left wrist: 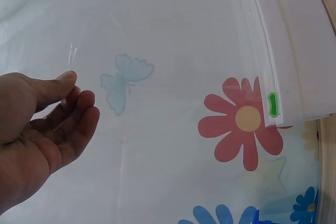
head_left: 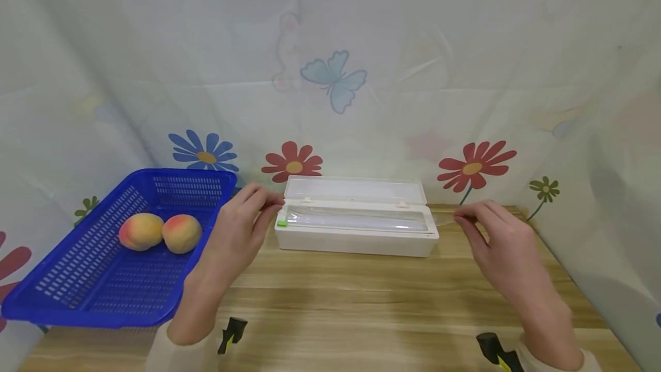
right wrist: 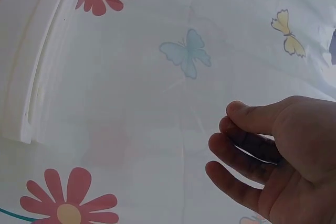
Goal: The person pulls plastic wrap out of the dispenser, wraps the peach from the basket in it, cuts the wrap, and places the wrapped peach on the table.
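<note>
Pinching film [head_left: 361, 213] between them, left grip [head_left: 237, 227] and right grip [head_left: 502, 240] seemingly hold it taut across the box [head_left: 356, 243].

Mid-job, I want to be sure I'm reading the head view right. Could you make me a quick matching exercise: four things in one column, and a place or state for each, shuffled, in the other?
Things
1. Right hand
2. White box
3. Peaches
4. Green tab

Places and states
A. Inside the blue basket
B. At the box's left end
C. Pinches clear film
D. Its lid stands open

Right pairs: 1-C, 2-D, 3-A, 4-B
</note>
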`<state>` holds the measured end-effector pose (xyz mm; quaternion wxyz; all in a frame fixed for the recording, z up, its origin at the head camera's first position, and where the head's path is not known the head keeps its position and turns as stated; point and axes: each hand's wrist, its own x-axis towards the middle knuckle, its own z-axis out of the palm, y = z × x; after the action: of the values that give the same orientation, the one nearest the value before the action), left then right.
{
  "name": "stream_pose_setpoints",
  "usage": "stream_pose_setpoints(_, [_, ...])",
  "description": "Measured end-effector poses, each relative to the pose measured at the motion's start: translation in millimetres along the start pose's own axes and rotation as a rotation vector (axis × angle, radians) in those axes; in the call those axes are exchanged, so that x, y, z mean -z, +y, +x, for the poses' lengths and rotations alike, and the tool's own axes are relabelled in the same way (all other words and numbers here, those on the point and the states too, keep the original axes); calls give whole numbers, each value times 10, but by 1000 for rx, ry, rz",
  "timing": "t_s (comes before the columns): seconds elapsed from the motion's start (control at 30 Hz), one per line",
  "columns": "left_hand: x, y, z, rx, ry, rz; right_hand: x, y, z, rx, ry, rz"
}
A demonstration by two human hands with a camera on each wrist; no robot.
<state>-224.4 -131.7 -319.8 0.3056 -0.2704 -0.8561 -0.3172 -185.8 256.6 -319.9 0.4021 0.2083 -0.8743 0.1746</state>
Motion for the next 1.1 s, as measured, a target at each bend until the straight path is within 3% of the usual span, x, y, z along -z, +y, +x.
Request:
stream_pose_setpoints(0.57, [66,70,-84,-57,-28,28,140,-42,-66,11,-58,18])
stream_pose_setpoints(1.1, [158,155,-85,-118,32,-3,256,-80,-80,6,-23,36])
